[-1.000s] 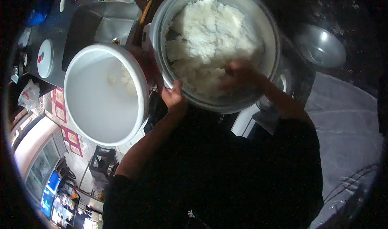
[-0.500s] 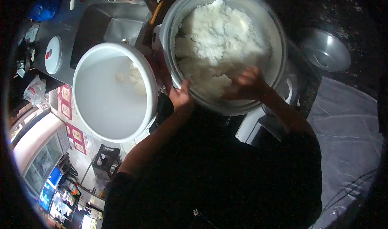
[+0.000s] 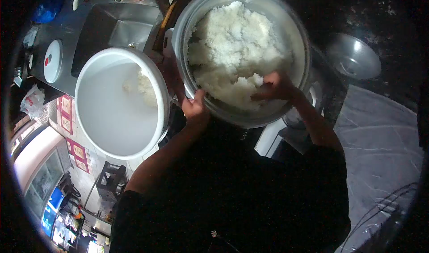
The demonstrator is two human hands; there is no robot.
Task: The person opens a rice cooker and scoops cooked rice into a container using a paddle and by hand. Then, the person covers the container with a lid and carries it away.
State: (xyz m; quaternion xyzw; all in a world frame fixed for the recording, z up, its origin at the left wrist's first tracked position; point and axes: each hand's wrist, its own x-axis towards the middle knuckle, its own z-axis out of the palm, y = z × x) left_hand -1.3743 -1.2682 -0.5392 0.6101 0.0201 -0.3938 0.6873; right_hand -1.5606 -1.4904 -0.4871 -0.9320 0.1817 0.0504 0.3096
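A large round pot [image 3: 300, 34] holds a mound of white rice [image 3: 239, 34], lumpy and piled higher at the far side. My right hand [image 3: 278, 88] is inside the pot, its fingers curled around a clump of rice near the right wall; the fingertips are partly hidden. At the pot's near left rim, my left hand [image 3: 195, 110] grips the edge with the thumb on top. Just left of that hand stands a wide white bucket [image 3: 120, 132], with a small heap of rice against its inner right side.
A steel sink [image 3: 129, 31] lies behind the bucket, with a white round lid [image 3: 53, 61] to its left. On the right are a metal bowl [image 3: 356, 56] and a grey cloth [image 3: 380, 132]. A dark stool [image 3: 111, 181] stands on the floor below left.
My right hand has closed around rice and shifted slightly upward in the pot, lifting a clump's edge. My left hand stays at the rim. The whole view has shifted a little.
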